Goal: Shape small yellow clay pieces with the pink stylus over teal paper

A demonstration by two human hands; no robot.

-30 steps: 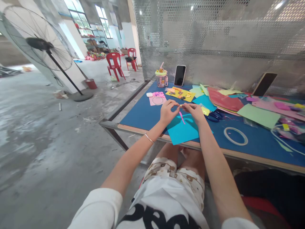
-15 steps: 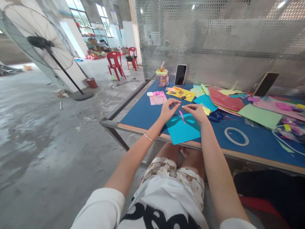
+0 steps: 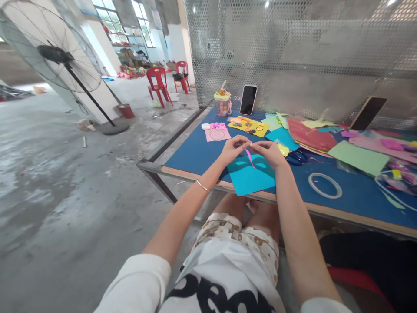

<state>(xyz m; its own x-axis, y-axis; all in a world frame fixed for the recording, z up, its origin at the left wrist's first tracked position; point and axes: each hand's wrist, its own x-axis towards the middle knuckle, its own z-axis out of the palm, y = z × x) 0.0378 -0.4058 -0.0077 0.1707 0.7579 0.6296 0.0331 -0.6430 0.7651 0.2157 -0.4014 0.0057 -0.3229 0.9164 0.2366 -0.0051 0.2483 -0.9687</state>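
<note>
My left hand (image 3: 235, 148) and my right hand (image 3: 267, 152) meet fingertip to fingertip above the table, both pinched closed. Between them is a small yellow piece (image 3: 251, 144), too small to name surely. Just below the fingers a thin pink strip (image 3: 250, 159) shows over a bright blue sheet (image 3: 247, 184), which overhangs the table's front edge. To the left of my hands, a pink card (image 3: 211, 137) bears a clear ring and pink lumps. Behind them lies a yellow card (image 3: 237, 125) with orange, yellow and dark small pieces.
Blue-handled scissors (image 3: 298, 157) and a pale tape roll (image 3: 325, 185) lie right of my right arm. Coloured sheets (image 3: 309, 134) pile up behind. A phone (image 3: 248, 100) and a cup with a straw (image 3: 222, 105) stand at the back, before a perforated metal panel (image 3: 276, 56).
My hands have come together. The yellow piece, held before only in my right fingertips, is now between the fingertips of both hands.
</note>
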